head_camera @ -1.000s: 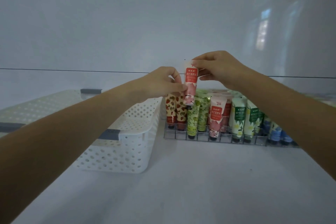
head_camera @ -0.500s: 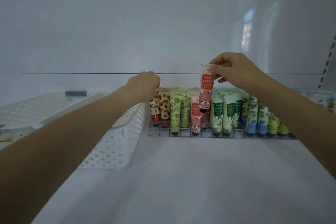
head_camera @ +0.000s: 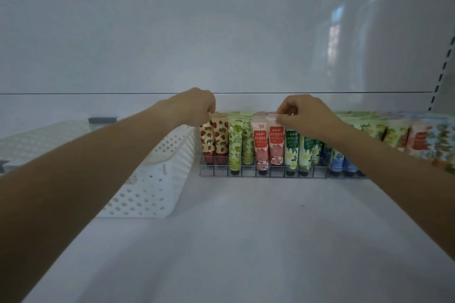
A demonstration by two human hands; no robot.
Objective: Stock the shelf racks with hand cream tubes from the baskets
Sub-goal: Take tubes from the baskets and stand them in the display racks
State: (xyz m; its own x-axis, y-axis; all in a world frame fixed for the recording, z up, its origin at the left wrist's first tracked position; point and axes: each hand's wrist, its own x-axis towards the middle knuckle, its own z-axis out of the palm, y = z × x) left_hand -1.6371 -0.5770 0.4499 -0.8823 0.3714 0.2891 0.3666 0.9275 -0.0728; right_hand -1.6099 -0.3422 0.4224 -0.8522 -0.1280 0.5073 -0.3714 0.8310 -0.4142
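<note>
In the head view, the pink tube (head_camera: 276, 141) was pinched by its flat top seam in the right hand (head_camera: 304, 112), cap-down in the wire rack (head_camera: 317, 174) below the fingers. The strawberry tube (head_camera: 206, 140) was nipped at its top by the curled left hand (head_camera: 197, 106). The tubes were judged light, soft-walled and slick, and the stiff seam the surest hold.

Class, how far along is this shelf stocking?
Done: the wire rack has its front rows filled. In hand: the right hand pinches a pink tube standing in its slot; the left hand pinches a strawberry tube at its top. Left: unclear; the white basket shows no tubes.
</note>
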